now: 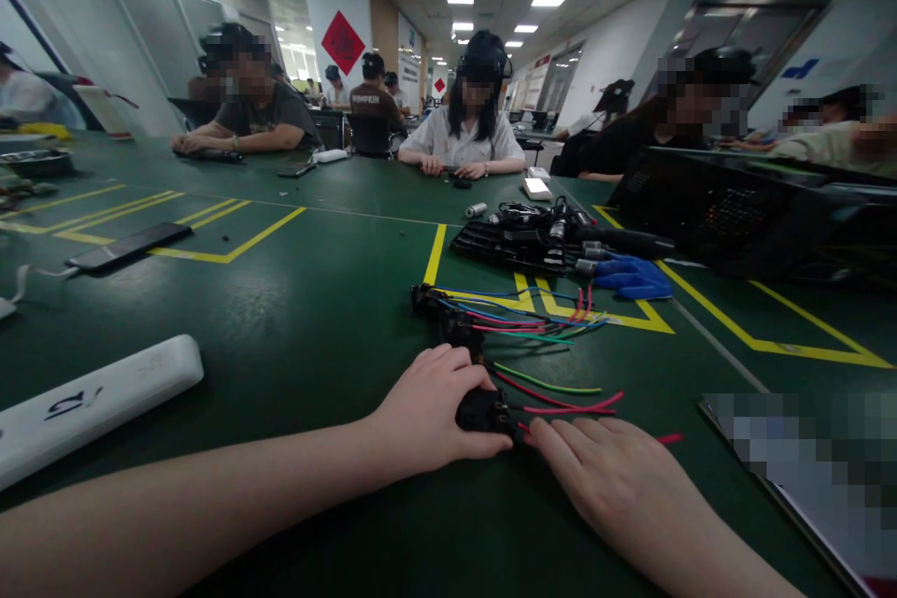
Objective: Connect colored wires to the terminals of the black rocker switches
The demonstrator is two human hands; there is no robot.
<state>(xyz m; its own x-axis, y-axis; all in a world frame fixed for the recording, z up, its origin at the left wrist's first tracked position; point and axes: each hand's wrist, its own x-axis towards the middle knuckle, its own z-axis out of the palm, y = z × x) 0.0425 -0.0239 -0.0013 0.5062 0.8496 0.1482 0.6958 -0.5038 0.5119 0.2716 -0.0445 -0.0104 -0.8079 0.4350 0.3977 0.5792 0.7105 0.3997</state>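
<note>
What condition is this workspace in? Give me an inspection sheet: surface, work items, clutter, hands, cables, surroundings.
Surface: green tabletop, marked with yellow tape.
Work items: black part with metal terminals; second black part behind it, beside coloured wires.
Clutter: pile of black parts with blue pieces; white case with handwriting; dark slab.
Hands: left hand grips the black part; right hand closed on a red wire.
Cables: some coloured wires cross the tape; white cable runs to the dark slab.
Surroundings: people seated around, ceiling lights on.

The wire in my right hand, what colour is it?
The wire in your right hand is red, showing best in the head view.
</note>
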